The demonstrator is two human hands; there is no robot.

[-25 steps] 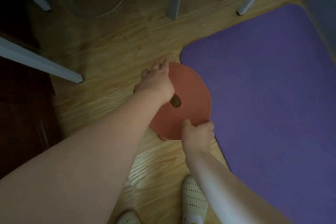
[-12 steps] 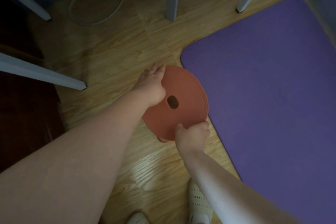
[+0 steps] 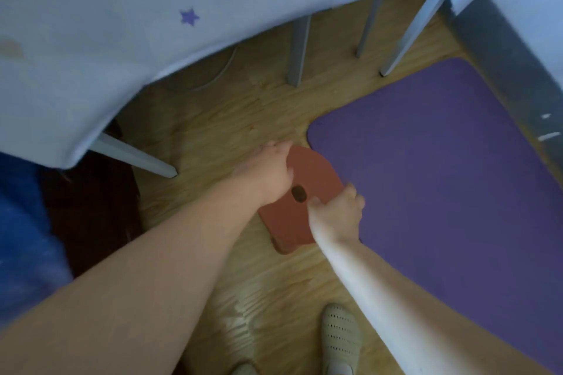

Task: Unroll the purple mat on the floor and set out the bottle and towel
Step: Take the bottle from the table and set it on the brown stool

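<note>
Purple mat lies flat on wood floor, long axis running approx 11-to-5 o'clock, rounded near corner pointing to 10 o'clock. Orange disc w/ centre hole sits just at mat's 9 o'clock edge. Left hand curls over disc's far-left rim; right hand grips its rim on the mat side, thumb on top. Star-print cloth at 11 o'clock.

table legs ahead (cloth overhanging), mat bare
</note>
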